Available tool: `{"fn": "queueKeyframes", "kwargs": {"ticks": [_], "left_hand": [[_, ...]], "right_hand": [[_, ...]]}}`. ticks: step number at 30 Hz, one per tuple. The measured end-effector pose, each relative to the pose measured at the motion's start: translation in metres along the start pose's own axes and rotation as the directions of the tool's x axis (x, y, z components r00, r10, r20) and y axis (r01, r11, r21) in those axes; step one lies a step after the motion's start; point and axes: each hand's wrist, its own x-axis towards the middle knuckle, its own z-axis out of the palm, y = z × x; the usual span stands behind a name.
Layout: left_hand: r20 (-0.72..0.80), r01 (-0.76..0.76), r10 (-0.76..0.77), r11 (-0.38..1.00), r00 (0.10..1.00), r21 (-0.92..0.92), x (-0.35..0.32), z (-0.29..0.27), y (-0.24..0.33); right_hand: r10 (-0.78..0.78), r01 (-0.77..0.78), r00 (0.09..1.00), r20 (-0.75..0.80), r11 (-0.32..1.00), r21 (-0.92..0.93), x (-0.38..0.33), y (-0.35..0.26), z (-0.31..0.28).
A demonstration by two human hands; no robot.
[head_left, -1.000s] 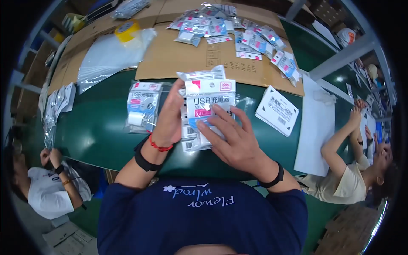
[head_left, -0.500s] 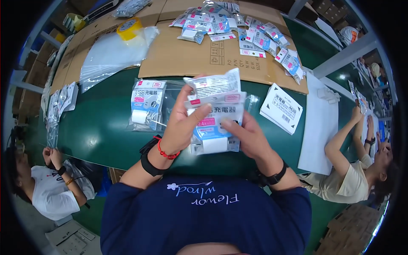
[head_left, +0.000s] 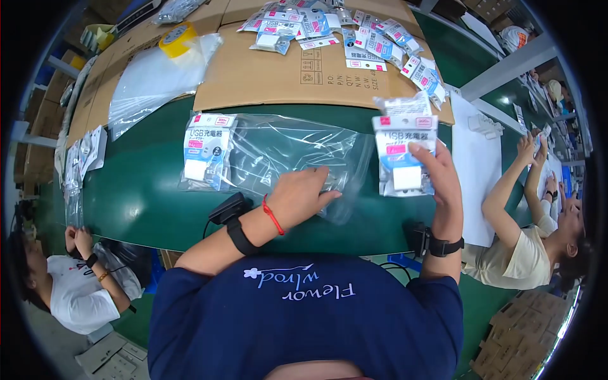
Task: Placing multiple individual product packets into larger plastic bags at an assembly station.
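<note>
My right hand (head_left: 437, 168) grips a few clear-wrapped USB charger packs (head_left: 405, 152) with white, pink and blue cards, thumb across the front. At least one more pack shows behind the top edge of the front one. A large clear plastic bag (head_left: 272, 136) lies flat on the green table. My left hand (head_left: 301, 196) rests on its right part, palm down, thumb apart from the fingers. Another charger pack (head_left: 206, 152) sits at the left end of this bag; whether it is inside or under the film I cannot tell.
Several charger packs (head_left: 316, 25) are heaped on a cardboard sheet (head_left: 253, 82) at the back. Clear bags (head_left: 155, 85) and a yellow tape roll (head_left: 177, 39) lie back left. A white sheet (head_left: 475, 171) is at right. Co-workers sit at left (head_left: 79, 285) and right (head_left: 525, 247).
Both hands held the packs together in the middle; now my right hand alone has carried them rightward. My left hand has let go and moved down onto the bag. The white card stack is now covered.
</note>
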Motion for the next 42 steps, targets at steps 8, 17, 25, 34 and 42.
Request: {"fn": "queueKeyframes", "kwargs": {"ticks": [8, 17, 25, 34, 42], "left_hand": [[-0.057, 0.056, -0.070, 0.974, 0.996, -0.221, -0.003, -0.003, 0.004], [-0.278, -0.355, 0.342, 0.935, 0.897, 0.004, -0.017, 0.003, 0.014], [-0.246, -0.342, 0.326, 0.939, 0.913, -0.025, -0.020, -0.005, 0.014], [-0.275, -0.425, 0.394, 0.903, 0.877, -0.061, -0.025, -0.001, 0.012], [-0.230, -0.519, 0.492, 0.852, 0.840, -0.070, -0.029, -0.011, 0.010]], "right_hand": [[0.219, -0.099, 0.928, 0.302, 0.925, -0.367, -0.020, -0.003, -0.007], [0.545, -0.363, 0.730, 0.412, 0.820, -0.442, -0.013, 0.009, 0.017], [0.585, -0.351, 0.648, 0.487, 0.797, -0.491, -0.012, 0.010, 0.038], [0.513, -0.396, 0.754, 0.411, 0.854, -0.338, 0.000, 0.018, 0.047], [0.503, -0.413, 0.726, 0.470, 0.864, -0.288, 0.014, 0.027, 0.064]]}}
